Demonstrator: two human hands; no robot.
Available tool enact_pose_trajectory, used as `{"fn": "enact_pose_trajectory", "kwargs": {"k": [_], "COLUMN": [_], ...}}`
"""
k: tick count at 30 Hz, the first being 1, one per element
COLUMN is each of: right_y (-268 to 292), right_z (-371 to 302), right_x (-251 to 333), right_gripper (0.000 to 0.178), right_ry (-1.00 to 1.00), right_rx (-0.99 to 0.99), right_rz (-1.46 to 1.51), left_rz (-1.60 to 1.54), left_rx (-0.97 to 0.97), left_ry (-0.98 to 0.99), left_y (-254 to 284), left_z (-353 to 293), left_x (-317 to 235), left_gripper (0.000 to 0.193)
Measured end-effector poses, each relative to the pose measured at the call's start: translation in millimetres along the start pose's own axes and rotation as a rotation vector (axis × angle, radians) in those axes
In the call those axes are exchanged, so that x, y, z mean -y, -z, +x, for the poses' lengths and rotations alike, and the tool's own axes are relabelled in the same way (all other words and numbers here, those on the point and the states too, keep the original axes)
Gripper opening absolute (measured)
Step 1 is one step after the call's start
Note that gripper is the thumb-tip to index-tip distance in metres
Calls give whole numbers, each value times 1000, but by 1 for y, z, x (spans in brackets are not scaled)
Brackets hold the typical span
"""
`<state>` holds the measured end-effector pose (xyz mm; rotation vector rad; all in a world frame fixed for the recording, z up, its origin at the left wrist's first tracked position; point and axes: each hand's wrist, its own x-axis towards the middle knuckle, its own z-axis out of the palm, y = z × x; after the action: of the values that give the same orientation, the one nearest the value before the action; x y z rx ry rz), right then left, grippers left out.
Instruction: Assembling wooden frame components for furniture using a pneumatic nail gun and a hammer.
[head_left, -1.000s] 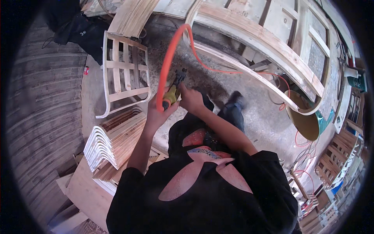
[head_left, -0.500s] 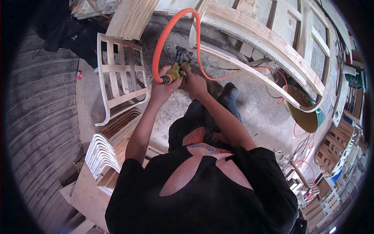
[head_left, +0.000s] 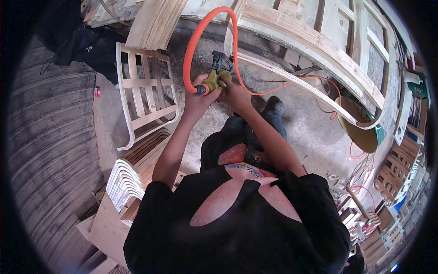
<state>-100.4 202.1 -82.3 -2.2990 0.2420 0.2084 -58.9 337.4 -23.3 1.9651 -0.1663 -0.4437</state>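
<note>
A yellow-green air nail gun (head_left: 212,80) with a dark head is held out in front of me, above the concrete floor. My left hand (head_left: 196,101) is closed round its hose end. On the other side of the tool, my right hand (head_left: 234,95) grips its body, with the fingertips partly hidden. A thick orange air hose (head_left: 187,55) rises from the tool beside my left hand, loops over at the top and drops to the right. Its thinner orange line runs on towards the workbench.
A slatted wooden frame (head_left: 145,83) stands to the left, near stacked curved white-edged wood pieces (head_left: 122,180). Plywood strips (head_left: 155,23) lie at the far left. Ahead to the right, a long wooden frame (head_left: 315,39) lies above a tan-and-green bin (head_left: 365,137). My shoe (head_left: 273,104) is below.
The whole view has shifted slightly, so surroundings sit a little further right. Both hands keep their hold on the nail gun, which has hardly moved.
</note>
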Motion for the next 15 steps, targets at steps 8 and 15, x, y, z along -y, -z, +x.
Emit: {"fn": "enact_pose_trajectory", "kwargs": {"k": [8,15], "right_y": [3,5], "right_z": [-4,-2], "right_x": [1,5], "right_gripper": [69,74], "right_ry": [0,11], "right_rx": [64,73], "right_rz": [-36,-60], "left_rz": [-31,-60], "left_rx": [9,-25], "left_ry": [-13,-7], "left_y": [1,3], "left_z": [-7,-10], "left_x": [-8,-8], "left_gripper": [40,38]}}
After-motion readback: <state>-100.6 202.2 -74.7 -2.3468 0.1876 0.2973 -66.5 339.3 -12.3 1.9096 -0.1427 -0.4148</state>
